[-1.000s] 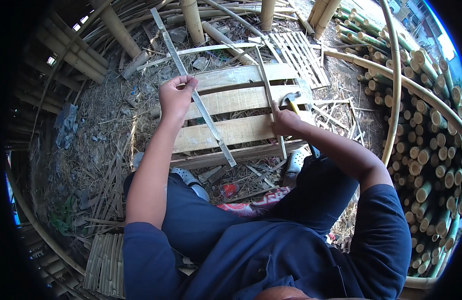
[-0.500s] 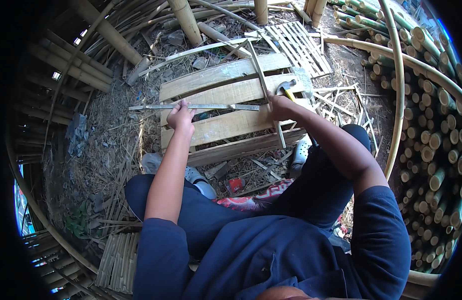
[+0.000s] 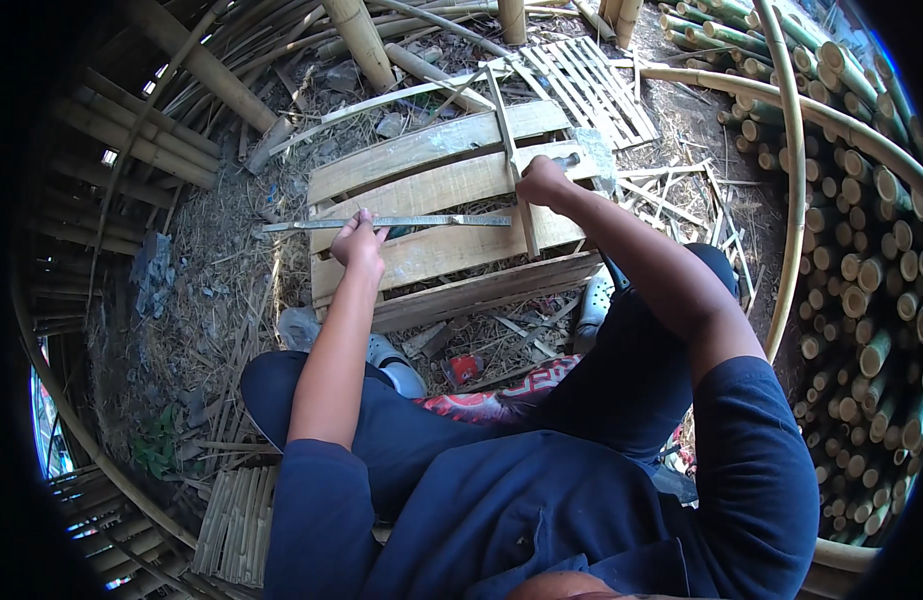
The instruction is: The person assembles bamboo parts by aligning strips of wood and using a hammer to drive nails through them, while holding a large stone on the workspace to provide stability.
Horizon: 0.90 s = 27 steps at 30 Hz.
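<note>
My left hand (image 3: 359,243) is closed around a thin bamboo strip (image 3: 421,221) lying crosswise over the slatted wooden bench (image 3: 421,259). My right hand (image 3: 544,183), near the bench's right end, is closed on a second bamboo strip (image 3: 503,120) that runs from the far side toward me. The near end of that strip comes close to the right tip of the first one. Just beyond my right knuckles the head of a hammer (image 3: 569,160) shows. Its handle is hidden, so I cannot tell whether my fingers touch it.
A slatted bamboo panel (image 3: 591,95) lies past the bench. Cut bamboo poles (image 3: 861,270) are stacked at the right, beside a curved pole (image 3: 794,150). Loose strips (image 3: 671,205) and a red container (image 3: 465,370) lie on the ground. Split pieces (image 3: 236,525) are bundled at lower left.
My right hand has moved away from me and slightly left, drawing its strip along, and now covers the hammer's yellow part. The left hand's strip has shifted slightly nearer me.
</note>
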Each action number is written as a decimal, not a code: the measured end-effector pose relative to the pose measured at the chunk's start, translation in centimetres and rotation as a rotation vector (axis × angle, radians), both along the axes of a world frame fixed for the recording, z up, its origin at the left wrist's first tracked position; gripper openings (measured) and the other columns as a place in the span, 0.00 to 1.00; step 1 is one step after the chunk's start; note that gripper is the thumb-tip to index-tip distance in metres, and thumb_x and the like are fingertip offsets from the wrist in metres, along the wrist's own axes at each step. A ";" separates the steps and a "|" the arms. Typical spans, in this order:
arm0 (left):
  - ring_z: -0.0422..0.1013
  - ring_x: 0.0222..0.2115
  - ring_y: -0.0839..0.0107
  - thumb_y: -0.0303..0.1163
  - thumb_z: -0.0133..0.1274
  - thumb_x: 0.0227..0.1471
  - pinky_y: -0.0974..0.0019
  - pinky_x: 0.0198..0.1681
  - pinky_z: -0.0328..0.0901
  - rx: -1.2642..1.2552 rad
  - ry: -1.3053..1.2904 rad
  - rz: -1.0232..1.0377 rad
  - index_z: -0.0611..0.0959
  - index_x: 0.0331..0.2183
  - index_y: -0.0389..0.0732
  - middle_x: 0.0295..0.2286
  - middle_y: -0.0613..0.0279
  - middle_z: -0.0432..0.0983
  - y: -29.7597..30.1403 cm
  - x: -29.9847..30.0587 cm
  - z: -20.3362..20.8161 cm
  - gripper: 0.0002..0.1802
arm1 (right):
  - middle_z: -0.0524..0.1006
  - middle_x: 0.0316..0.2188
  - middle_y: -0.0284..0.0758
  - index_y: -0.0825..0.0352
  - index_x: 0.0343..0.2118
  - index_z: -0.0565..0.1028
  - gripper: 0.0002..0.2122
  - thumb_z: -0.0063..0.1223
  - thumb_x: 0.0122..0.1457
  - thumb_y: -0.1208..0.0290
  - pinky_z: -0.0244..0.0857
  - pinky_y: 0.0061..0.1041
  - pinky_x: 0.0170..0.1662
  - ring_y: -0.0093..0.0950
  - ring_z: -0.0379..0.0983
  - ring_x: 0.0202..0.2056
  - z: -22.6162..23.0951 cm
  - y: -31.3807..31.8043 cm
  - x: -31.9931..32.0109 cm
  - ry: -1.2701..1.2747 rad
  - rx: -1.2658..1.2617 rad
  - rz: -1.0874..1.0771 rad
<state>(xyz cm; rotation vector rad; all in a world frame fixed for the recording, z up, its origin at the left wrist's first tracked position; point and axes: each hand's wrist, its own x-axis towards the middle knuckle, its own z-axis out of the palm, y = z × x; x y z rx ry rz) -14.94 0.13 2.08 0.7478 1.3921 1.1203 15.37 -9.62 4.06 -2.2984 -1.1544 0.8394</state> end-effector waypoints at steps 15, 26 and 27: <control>0.76 0.42 0.66 0.26 0.53 0.63 0.53 0.50 0.77 -0.029 -0.044 0.010 0.77 0.44 0.31 0.40 0.56 0.75 0.9 0.1 0.3 0.10 | 0.80 0.23 0.39 0.76 0.29 0.79 0.10 0.56 0.57 0.71 0.68 0.29 0.23 0.28 0.77 0.22 0.1 5.9 2.0 0.270 -0.122 -0.118; 0.76 0.40 0.68 0.27 0.53 0.64 0.54 0.47 0.78 -0.007 -0.066 0.019 0.79 0.42 0.32 0.38 0.56 0.76 1.3 -0.8 -0.3 0.08 | 0.79 0.24 0.42 0.74 0.27 0.78 0.06 0.55 0.56 0.75 0.66 0.29 0.22 0.27 0.75 0.23 -2.4 7.1 0.8 0.427 -0.013 -0.251; 0.76 0.40 0.68 0.27 0.53 0.63 0.54 0.47 0.78 -0.009 -0.055 0.033 0.79 0.42 0.32 0.38 0.56 0.76 1.2 -1.3 -0.4 0.08 | 0.79 0.25 0.43 0.74 0.27 0.78 0.05 0.56 0.54 0.76 0.67 0.29 0.23 0.27 0.76 0.23 -2.8 7.4 0.0 0.354 -0.039 -0.228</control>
